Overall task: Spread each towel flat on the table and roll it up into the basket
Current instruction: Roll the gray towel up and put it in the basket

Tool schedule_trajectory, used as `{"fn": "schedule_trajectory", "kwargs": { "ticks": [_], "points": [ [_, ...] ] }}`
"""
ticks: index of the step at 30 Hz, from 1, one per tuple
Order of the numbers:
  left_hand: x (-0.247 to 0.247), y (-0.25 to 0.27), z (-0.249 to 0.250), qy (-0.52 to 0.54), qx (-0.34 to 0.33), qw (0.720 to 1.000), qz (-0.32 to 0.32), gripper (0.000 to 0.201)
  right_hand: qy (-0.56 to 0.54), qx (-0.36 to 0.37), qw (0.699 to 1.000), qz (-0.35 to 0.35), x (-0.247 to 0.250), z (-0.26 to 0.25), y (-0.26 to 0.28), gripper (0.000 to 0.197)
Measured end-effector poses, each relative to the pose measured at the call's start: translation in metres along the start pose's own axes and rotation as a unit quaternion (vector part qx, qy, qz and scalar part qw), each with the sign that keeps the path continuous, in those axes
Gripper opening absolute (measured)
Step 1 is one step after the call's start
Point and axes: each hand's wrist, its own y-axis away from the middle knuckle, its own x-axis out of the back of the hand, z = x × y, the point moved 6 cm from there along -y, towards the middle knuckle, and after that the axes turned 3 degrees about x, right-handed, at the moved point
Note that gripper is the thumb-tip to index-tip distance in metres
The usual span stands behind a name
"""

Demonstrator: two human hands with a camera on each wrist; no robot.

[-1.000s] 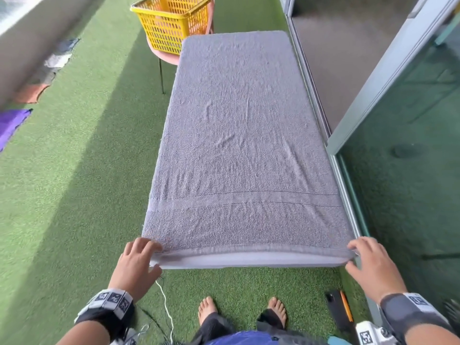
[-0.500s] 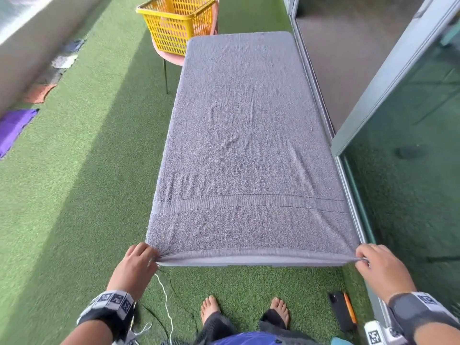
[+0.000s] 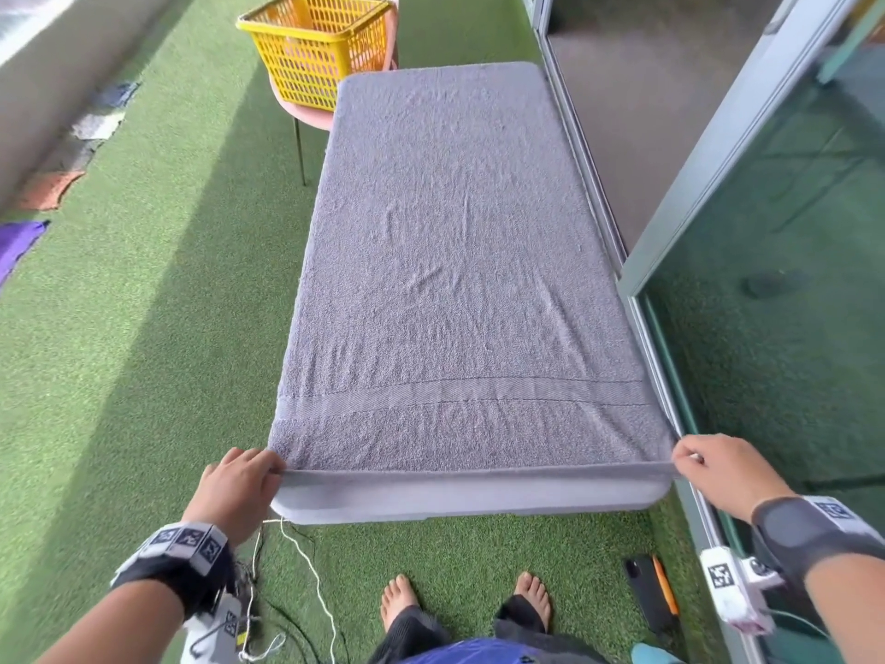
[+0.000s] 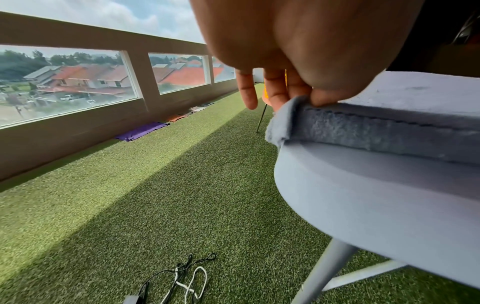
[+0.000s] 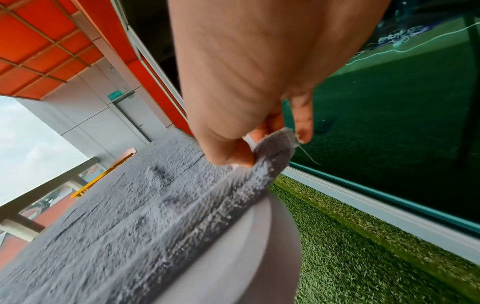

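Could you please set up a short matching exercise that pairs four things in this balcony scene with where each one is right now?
Things:
1. grey towel
2. yellow basket
3. black phone
4. purple cloth

Places:
A. on the grass by the low wall
B. on the pink chair beyond the table
C. spread over the table, near corners pinched by both hands
D. on the grass near the person's right foot

Pairs: 1-C, 2-B, 3-D, 4-A

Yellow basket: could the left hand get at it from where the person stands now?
Probably not. The yellow basket sits beyond the table's far end, while the left hand pinches the grey towel's near corner; the table's length lies between.
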Motion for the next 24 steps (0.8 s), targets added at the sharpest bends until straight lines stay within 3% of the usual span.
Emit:
{"fn": "schedule_trajectory", "kwargs": {
  "ticks": [4,9,13,17,19,24],
  "points": [
    [0.011,-0.015,0.001,0.002,0.017,1.0,0.01,0.019,-0.049,-0.018,0.998,0.016,0.006,0.003,-0.012,0.012],
    [0.012,-0.023,-0.005,0.015,0.062,0.998,0.007,0.022,-0.093,-0.019,0.993,0.069,0.003,0.004,-0.021,0.017],
    [0.016,-0.021,0.002,-0.033,0.091,0.994,0.043,0.029,0.025,0.041,0.985,0.167,0.007,0.0,-0.018,0.022],
    [0.013,-0.012,0.023,-0.049,-0.023,0.995,0.079,0.035,0.034,0.1,0.98,0.168,-0.003,-0.011,-0.008,0.018],
    [0.005,-0.004,0.03,-0.03,-0.08,0.994,0.064,0.042,0.007,0.1,0.984,0.145,-0.013,-0.011,-0.002,0.017],
    [-0.007,0.013,0.025,0.009,-0.112,0.993,0.048,0.049,0.034,0.109,0.986,0.118,-0.033,-0.008,0.007,0.039]
  ]
}}
